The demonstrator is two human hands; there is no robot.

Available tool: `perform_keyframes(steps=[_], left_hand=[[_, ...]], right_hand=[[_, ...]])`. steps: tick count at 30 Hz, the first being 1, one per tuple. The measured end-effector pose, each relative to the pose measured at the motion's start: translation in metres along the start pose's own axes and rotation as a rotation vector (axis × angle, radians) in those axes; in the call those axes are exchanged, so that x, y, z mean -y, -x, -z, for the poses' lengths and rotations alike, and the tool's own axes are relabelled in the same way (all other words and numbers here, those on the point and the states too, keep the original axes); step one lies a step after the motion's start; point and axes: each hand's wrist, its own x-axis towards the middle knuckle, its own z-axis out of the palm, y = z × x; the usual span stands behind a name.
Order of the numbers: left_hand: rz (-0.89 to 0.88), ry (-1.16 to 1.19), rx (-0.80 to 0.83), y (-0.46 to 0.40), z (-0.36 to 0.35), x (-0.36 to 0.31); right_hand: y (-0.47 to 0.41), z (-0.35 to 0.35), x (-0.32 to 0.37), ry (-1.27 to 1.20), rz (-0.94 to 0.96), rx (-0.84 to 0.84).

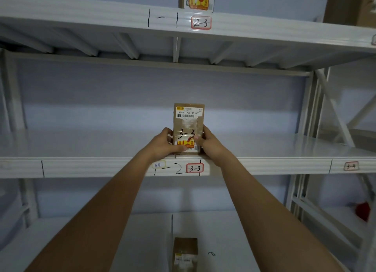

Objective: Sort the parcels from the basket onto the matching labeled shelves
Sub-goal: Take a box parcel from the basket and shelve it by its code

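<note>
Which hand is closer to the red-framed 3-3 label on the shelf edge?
Right. The right hand grips the parcel up and to the right of the 3-3 label. The left hand grips the parcel's other side, farther up-left of it.

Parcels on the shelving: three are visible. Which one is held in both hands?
The brown parcel marked 3-3, upright on the middle shelf, gripped by left hand and right hand. The others sit untouched.

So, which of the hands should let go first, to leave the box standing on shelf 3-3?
Probably left. The left hand only holds the bottom corner of the 3-3 box, while the right hand grips higher and steadies it upright.
</note>
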Motion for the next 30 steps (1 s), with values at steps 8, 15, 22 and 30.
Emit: perform_keyframes(steps=[8, 15, 22, 30], left_hand=[[0.064, -0.216, -0.096, 0.009, -0.003, -0.001], [0.059, -0.385, -0.365, 0.047, -0.006, 0.006], [-0.037, -0.405, -0.518, 0.114, 0.035, 0.032], [0.153, -0.956, -0.318, 0.252, 0.161, 0.119]], right_hand=[[0.001, -0.009, 0.003, 0.248, -0.039, -0.032], [0.008, -0.016, -0.003, 0.343, -0.004, -0.199], [0.049, -0.037, 0.000, 0.479, 0.100, -0.498], [0.086, -0.175, 0.036, 0.612, 0.172, -0.346]])
